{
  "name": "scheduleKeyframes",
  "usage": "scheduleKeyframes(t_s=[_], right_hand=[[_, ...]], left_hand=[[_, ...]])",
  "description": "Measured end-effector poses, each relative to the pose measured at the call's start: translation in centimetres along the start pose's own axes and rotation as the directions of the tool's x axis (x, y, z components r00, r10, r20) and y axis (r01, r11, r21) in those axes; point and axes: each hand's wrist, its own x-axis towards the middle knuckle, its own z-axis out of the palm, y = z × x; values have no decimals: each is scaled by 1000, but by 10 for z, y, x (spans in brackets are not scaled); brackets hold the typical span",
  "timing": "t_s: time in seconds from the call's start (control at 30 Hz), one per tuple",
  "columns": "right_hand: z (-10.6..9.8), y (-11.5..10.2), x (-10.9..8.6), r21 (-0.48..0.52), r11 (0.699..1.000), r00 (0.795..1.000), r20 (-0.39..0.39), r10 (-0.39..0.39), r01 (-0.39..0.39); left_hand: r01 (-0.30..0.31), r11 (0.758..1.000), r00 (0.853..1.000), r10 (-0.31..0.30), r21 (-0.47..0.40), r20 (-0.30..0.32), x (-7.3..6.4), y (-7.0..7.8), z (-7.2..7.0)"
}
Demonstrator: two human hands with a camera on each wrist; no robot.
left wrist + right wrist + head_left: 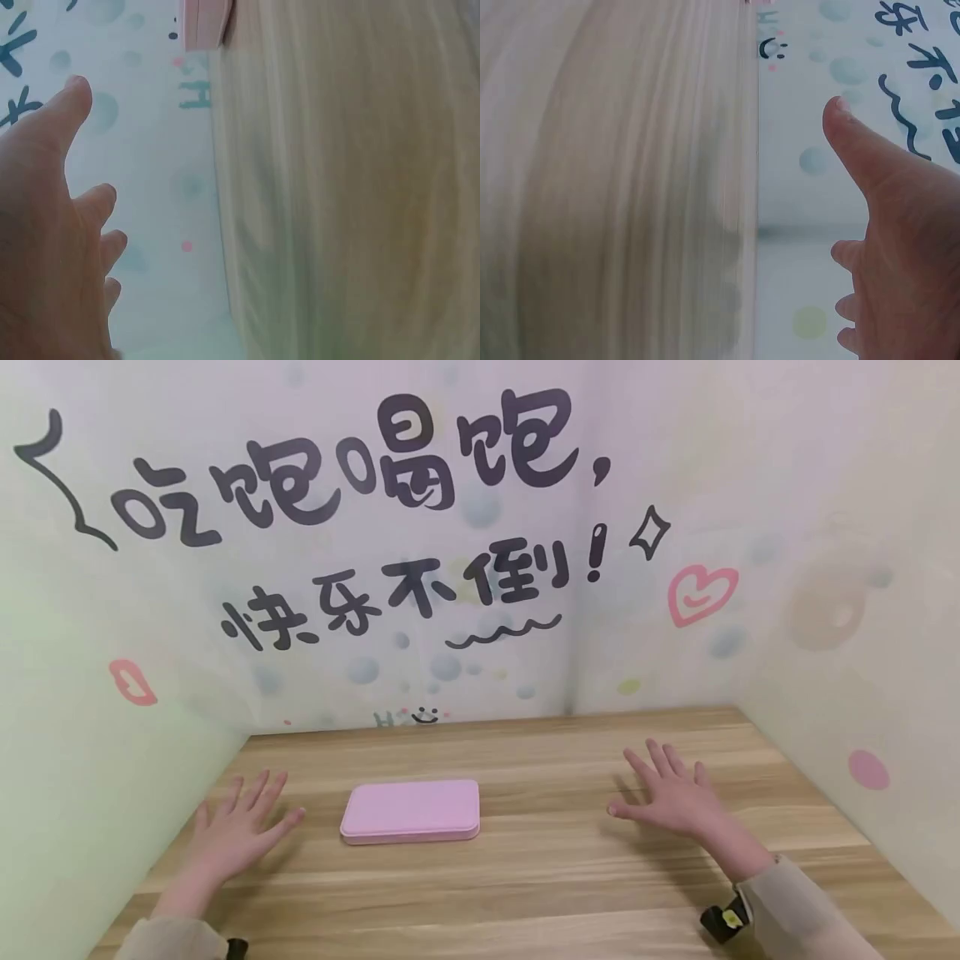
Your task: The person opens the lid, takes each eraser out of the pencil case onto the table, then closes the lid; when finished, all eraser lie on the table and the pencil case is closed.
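Note:
A flat pink rectangular case (411,810) with rounded corners lies on the wooden table (525,893), left of the middle. My left hand (236,831) is to its left, fingers spread and straight, holding nothing. Far to the right of the case, my right hand (675,797) is spread in the same way, palm down and bare. Shadows fall on the wood beside both hands. In the left wrist view an end of the pink case (204,22) shows at the top, beyond the thumb. The right wrist view shows the thumb held away from the other fingers.
A pale wall (480,677) with dark lettering, hearts and dots stands along the table's back edge. Side walls close in at left (75,793) and right (862,693). Dark wrist straps show at both sleeves, the right strap (723,922) more fully.

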Motion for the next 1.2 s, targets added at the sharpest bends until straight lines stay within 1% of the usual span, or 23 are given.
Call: scheduleKeyframes(t_s=[0.13,0.2,0.37,0.43,0.53,0.63,0.7,0.8,0.87,0.93,1.07,1.2], right_hand=[[4,-14,-1,-2,999,999,-8,-51,51],[6,-23,0,-4,996,996,-19,-87,87],[17,-55,6,3,983,983,-30,-183,183],[22,-70,11,13,974,974,-29,-226,227],[32,-90,22,25,954,955,-12,-298,298],[42,-109,34,43,934,934,30,-357,356],[50,-121,42,61,923,921,63,-384,381],[58,-137,52,107,912,908,105,-406,396],[60,-149,57,146,908,902,131,-411,392],[61,-160,62,181,905,898,149,-413,386],[62,-178,70,207,905,898,167,-407,372],[64,-189,77,191,914,904,176,-390,357]], left_hand=[[-30,1000,999,31,8,-21,-1,11,0],[-58,998,998,59,10,-31,0,19,0],[-133,991,990,135,33,-41,3,38,4],[-170,984,984,172,47,-46,4,47,7],[-219,974,974,222,61,-47,9,58,12],[-257,964,965,259,66,-33,15,66,19],[-279,958,959,281,68,-26,18,69,25],[-314,946,948,316,76,-21,25,71,36],[-336,939,940,339,79,-29,28,70,42],[-347,934,936,351,80,-33,31,71,46],[-366,927,929,370,86,-27,37,74,47],[-374,923,927,374,94,17,45,79,45]])
